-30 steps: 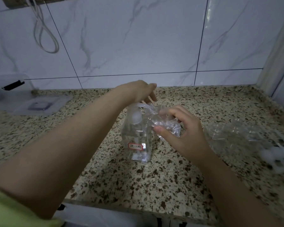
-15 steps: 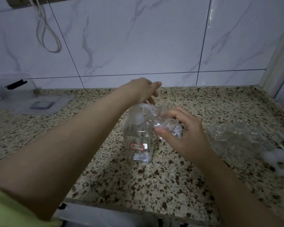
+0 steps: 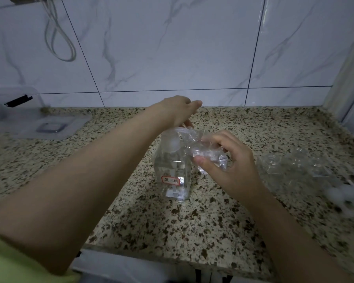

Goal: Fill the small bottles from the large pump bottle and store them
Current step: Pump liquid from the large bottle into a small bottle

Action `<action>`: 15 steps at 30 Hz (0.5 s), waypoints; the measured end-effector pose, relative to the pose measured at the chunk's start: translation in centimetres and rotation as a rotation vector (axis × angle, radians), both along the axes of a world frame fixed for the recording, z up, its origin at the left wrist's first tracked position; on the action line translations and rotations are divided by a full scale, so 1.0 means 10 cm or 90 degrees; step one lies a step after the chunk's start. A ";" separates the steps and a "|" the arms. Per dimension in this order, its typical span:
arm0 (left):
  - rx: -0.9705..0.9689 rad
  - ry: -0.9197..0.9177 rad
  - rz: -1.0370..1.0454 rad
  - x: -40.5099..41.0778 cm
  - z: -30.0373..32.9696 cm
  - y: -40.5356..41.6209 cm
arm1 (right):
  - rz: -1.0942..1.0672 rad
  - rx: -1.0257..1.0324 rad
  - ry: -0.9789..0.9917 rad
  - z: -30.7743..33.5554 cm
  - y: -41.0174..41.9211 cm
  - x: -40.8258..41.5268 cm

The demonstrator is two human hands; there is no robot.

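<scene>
Both hands unmoved: left hand presses pump bottle, right fingers still pinch small bottle.

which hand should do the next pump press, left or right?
Left. The left hand already rests on top of the pump bottle, while the right hand grips the small bottle at the spout.

Clear pump bottle upright; small clear bottle tilted at its spout.
</scene>
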State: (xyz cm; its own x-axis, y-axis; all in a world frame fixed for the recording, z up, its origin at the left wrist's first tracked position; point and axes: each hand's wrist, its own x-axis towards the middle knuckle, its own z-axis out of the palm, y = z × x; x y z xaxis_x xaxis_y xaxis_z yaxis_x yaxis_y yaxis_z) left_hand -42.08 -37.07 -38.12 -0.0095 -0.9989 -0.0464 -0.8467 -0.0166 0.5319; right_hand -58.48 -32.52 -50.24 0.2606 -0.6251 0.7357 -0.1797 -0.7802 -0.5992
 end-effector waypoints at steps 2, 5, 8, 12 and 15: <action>0.014 -0.008 0.003 -0.01 0.01 0.00 | 0.007 0.011 -0.003 0.00 0.01 -0.01; -0.010 0.016 0.014 0.00 0.01 0.01 | -0.008 0.018 -0.011 -0.01 0.00 -0.01; 0.012 -0.005 0.006 -0.01 0.03 0.01 | -0.013 0.004 0.004 -0.02 -0.02 -0.01; 0.006 0.022 0.004 0.00 0.04 0.02 | -0.017 0.000 -0.006 -0.01 0.00 -0.01; 0.023 -0.011 0.002 -0.01 0.04 0.02 | -0.005 -0.001 0.003 0.00 0.00 -0.01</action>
